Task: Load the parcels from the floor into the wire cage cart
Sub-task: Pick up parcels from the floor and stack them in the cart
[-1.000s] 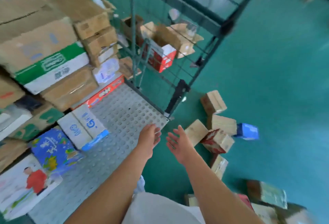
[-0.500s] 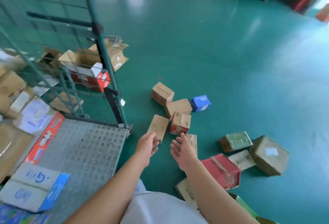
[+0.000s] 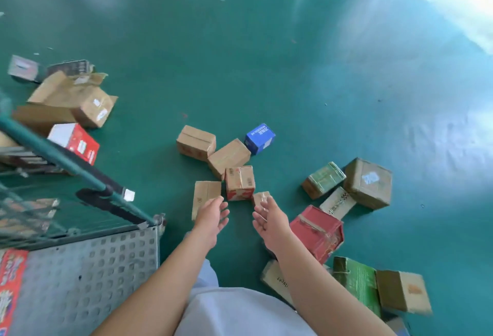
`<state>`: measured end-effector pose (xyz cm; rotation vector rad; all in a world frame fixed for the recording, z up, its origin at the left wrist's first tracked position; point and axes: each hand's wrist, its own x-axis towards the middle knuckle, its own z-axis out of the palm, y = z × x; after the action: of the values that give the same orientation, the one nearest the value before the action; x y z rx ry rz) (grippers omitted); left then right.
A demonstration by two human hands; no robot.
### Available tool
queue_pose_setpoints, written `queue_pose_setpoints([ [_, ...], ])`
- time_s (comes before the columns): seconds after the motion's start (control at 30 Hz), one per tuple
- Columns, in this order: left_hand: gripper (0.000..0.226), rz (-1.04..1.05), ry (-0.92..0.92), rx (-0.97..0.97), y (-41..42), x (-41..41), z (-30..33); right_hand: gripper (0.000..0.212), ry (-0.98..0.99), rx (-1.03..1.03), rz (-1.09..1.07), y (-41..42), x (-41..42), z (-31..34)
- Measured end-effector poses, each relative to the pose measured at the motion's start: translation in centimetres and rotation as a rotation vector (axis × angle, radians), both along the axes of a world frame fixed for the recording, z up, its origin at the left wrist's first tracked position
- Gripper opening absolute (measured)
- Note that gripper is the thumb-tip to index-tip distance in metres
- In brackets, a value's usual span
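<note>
Teal, glossy floor [image 3: 266,55] carries the scattered parcels. Both bare forearms reach forward and down from the bottom of the view, palms turned toward each other. The left hand [image 3: 212,217] and the right hand [image 3: 270,219] are apart, fingers relaxed and spread, holding nothing. They hang over the nearest cluster: a flat brown cardboard parcel [image 3: 204,194] just beyond the left fingertips, a red-and-brown cube-shaped carton with a barcode [image 3: 240,182] between the hands, and a small taped brown box [image 3: 260,197] partly behind the right fingers. Whether either hand touches a parcel cannot be told.

Farther out lie two brown cardboard boxes [image 3: 196,142] touching each other and a small blue carton [image 3: 259,138]. To the right sit a red taped box [image 3: 318,231], a green-printed box [image 3: 324,179] and a large olive-brown box [image 3: 369,183].

The green wire cage cart [image 3: 61,159] stands at the left, its perforated grey metal floor plate [image 3: 88,279] near the left forearm, with a red printed package [image 3: 10,287] lying at its edge.
</note>
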<state>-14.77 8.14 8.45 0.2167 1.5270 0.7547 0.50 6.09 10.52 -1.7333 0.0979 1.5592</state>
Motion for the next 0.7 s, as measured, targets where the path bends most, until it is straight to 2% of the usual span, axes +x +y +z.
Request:
queue_pose_setpoints([
  [0.1,0.016,-0.039,-0.02,-0.016,5.9,-1.4,-0.4,0.035,-0.003,-0.031,-0.026,4.7,-2.0,-0.1],
  [0.33,0.016,-0.15,-0.041,-0.073,13.9,-3.1,-2.5,0.033,-0.043,-0.06,-0.052,11.3,-5.7,-0.7],
  [0.53,0.014,-0.324,-0.037,-0.119,16.8,-0.3,-4.6,0.033,-0.034,-0.125,-0.257,12.0,-3.5,-2.3],
  [0.7,0.016,-0.554,-0.025,-0.152,17.1,6.4,-5.4,0.031,-0.032,-0.152,-0.454,9.5,1.6,-3.7],
])
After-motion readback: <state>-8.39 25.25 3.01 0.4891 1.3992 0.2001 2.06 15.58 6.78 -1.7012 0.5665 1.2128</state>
